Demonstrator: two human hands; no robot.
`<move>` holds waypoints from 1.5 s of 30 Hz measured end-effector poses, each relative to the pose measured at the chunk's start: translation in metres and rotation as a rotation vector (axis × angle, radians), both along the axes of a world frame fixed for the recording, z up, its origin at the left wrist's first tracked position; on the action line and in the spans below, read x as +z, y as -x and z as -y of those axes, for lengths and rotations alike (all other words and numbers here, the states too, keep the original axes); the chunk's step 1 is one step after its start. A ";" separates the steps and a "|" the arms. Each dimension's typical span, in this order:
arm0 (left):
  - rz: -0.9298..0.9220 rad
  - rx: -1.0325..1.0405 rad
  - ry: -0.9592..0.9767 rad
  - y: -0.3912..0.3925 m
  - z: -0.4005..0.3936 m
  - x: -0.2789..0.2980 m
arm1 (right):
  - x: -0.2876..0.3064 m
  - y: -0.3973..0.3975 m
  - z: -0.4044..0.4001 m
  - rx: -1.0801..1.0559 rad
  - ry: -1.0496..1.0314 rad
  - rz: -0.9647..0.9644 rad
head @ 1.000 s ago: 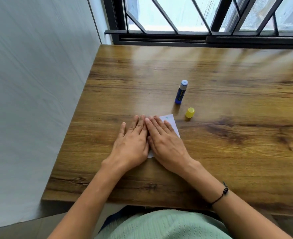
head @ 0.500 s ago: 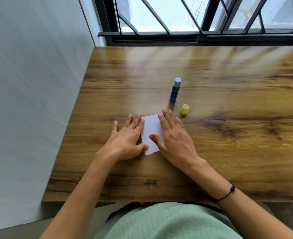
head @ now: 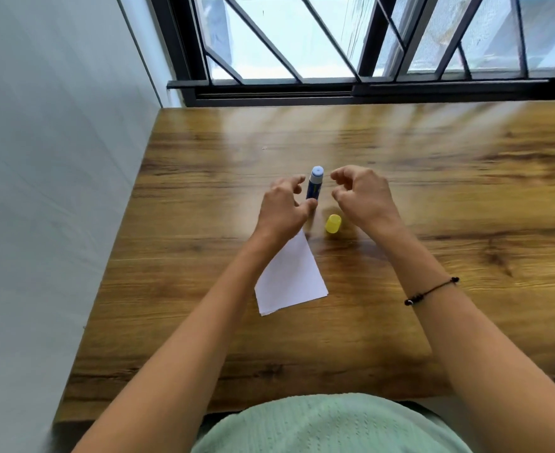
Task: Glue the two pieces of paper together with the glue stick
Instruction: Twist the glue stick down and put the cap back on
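Note:
The white paper (head: 290, 276) lies flat on the wooden table (head: 433, 197), with a second layer's edge showing along its near side. Beyond it the blue glue stick (head: 315, 186) stands upright with its cap off. The yellow cap (head: 333, 223) sits on the table to its right. My left hand (head: 282, 210) is at the stick, thumb against its base and fingers curled just left of it; no firm grip shows. My right hand (head: 364, 197) hovers right of the stick and above the cap, fingers curled and holding nothing.
A white wall (head: 57, 191) runs along the table's left edge. A dark-framed window with bars (head: 335, 60) stands behind the far edge. A black bracelet (head: 433, 291) is on my right wrist.
Both hands have lifted off the paper and moved forward to the glue stick and cap. The paper now lies uncovered. The camera has tilted up a little.

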State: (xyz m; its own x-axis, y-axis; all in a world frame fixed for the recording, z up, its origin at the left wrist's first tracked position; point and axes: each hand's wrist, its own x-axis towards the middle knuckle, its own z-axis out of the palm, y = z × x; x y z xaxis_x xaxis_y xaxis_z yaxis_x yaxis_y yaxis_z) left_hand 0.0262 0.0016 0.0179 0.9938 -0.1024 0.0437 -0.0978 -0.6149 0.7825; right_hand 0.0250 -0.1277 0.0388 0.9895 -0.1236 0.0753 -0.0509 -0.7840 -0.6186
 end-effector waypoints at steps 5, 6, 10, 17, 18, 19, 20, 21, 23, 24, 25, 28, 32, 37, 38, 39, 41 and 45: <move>0.045 0.062 0.052 -0.006 0.017 -0.006 | -0.003 -0.005 -0.009 -0.002 -0.066 0.018; 0.065 0.073 0.069 -0.005 0.019 -0.007 | -0.004 -0.005 -0.011 0.000 -0.075 0.027; 0.114 0.137 0.161 -0.002 0.020 -0.004 | -0.004 -0.006 -0.013 -0.004 -0.150 0.040; 0.059 0.144 0.437 -0.001 0.002 0.025 | 0.009 -0.003 -0.012 -0.024 -0.396 0.091; 0.036 0.128 0.508 -0.001 -0.002 0.030 | 0.010 0.000 -0.013 -0.002 -0.438 0.061; 0.026 0.117 0.569 -0.002 -0.005 0.034 | 0.011 0.004 -0.015 0.025 -0.508 0.025; 0.022 0.111 0.612 -0.002 -0.008 0.037 | 0.011 0.008 -0.016 0.052 -0.610 -0.018; 0.020 0.108 0.643 -0.001 -0.011 0.039 | 0.010 0.012 -0.019 0.075 -0.734 -0.072; 0.012 0.100 0.684 0.001 -0.013 0.042 | 0.010 0.020 -0.023 0.107 -0.989 -0.215; 0.012 0.096 0.692 0.003 -0.014 0.043 | 0.009 0.022 -0.026 0.119 -1.108 -0.298; 0.013 0.097 0.694 0.006 -0.014 0.044 | 0.009 0.023 -0.029 0.126 -1.224 -0.382; 0.002 0.130 0.700 0.009 -0.013 0.045 | 0.010 0.026 -0.035 0.115 -1.580 -0.568; 0.020 0.171 0.643 0.011 -0.011 0.040 | 0.009 0.025 -0.039 0.020 -1.834 -0.589; 0.070 0.251 0.627 0.014 -0.006 0.033 | 0.002 0.027 -0.051 -0.061 -1.800 -0.331; 0.073 0.253 0.621 0.014 -0.006 0.033 | 0.000 0.028 -0.052 -0.060 -1.801 -0.295; 0.072 0.255 0.619 0.014 -0.006 0.033 | -0.002 0.030 -0.053 -0.055 -1.814 -0.292; 0.077 0.273 0.626 0.010 -0.002 0.034 | -0.004 0.025 -0.046 -0.021 -1.859 -0.386; 0.062 0.269 0.616 0.012 -0.003 0.036 | -0.003 0.024 -0.044 -0.016 -1.938 -0.566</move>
